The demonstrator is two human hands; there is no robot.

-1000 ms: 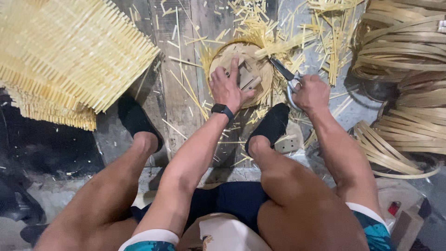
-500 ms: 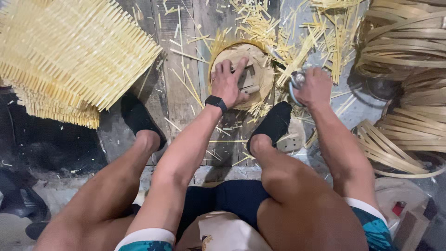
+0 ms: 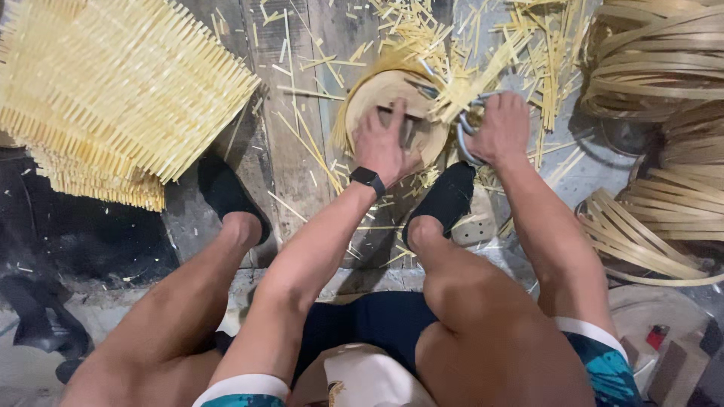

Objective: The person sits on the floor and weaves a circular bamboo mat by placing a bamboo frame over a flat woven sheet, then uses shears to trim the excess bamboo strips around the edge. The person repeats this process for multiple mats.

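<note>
Shears (image 3: 461, 128) gripped in the right hand (image 3: 499, 126) bite the strip ends at the round basket (image 3: 392, 98) on the floor planks — the left hand (image 3: 386, 142) lies flat on it, best kept pressing hard while cuts stay close to the rim.

The small round woven bamboo basket (image 3: 392, 113) lies on the plank floor just beyond the black shoe (image 3: 446, 197), its pale flat base turned upward and its tan rim curving down on the side away from the shoe. Loose strip ends stick out past its far edge in a ragged fringe. The metal shears (image 3: 461, 128) sit at the basket's edge on the shoe's side, grey looped handles pointing toward the shoe, blades reaching over the fringe. A bundle of thin yellow bamboo strips (image 3: 471, 75) lies across the blades, angled away from the shoe.
</note>
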